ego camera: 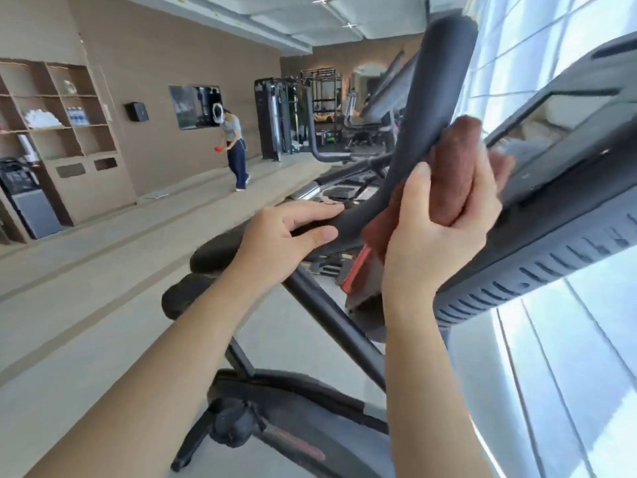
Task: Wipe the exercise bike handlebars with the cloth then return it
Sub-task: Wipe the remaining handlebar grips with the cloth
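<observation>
Standing at far left in a gym with a pale floor [86,305] is open wall shelving [58,108]; a person [236,146] is standing beyond. The left hand [286,232] is gripping the dark padded handlebar [437,81], thumb beneath, fingers over. The right hand [437,229] is clasping a rust-brown cloth [455,174], pressing it against the handlebar beside the console [551,236].

Pretty bright shot, daylight pouring in from the big windows [568,357] on the right, blown out to hazy white-blue. The wide lens bends the shelves [58,108] and ceiling [310,15] near the edges. Everything's soft and smeary, the close-up handlebar [437,98] included; shadows stay faint.
</observation>
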Available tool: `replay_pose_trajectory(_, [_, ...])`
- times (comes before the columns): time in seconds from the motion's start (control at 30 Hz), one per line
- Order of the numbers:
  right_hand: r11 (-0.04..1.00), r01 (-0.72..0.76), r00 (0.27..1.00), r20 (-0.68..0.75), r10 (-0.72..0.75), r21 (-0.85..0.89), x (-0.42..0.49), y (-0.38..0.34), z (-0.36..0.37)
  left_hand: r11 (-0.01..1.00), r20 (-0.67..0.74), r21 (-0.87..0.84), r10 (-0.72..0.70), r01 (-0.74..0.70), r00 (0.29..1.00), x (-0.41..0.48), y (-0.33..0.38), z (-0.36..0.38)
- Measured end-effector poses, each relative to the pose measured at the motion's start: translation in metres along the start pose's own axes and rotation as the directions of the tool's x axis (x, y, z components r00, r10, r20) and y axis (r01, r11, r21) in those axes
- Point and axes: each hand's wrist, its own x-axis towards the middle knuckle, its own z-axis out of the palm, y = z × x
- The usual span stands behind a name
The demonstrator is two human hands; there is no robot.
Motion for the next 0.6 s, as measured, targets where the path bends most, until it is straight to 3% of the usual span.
replay_pose_trajectory(0.3, [0.951,0.193,0.981,0.021,-0.194,-0.243,-0.081,0.018,0.009,0.989,0.006,0.052,0.138,-0.138,0.990,0.002,-0.008,-0.001])
replay_pose_trajectory(0.47, [0.958,0.130,0.986,0.135,-0.098,-0.257,-0.075,0.005,-0.014,0.982,0.030,0.118,0.145,-0.148,0.989,0.002,-0.004,-0.005])
replay_pose_trajectory(0.6, [0.949,0.229,0.968,0.153,-0.199,-0.215,-0.035,-0.015,-0.028,0.979,-0.008,0.155,0.136,-0.133,0.991,-0.002,-0.002,-0.003])
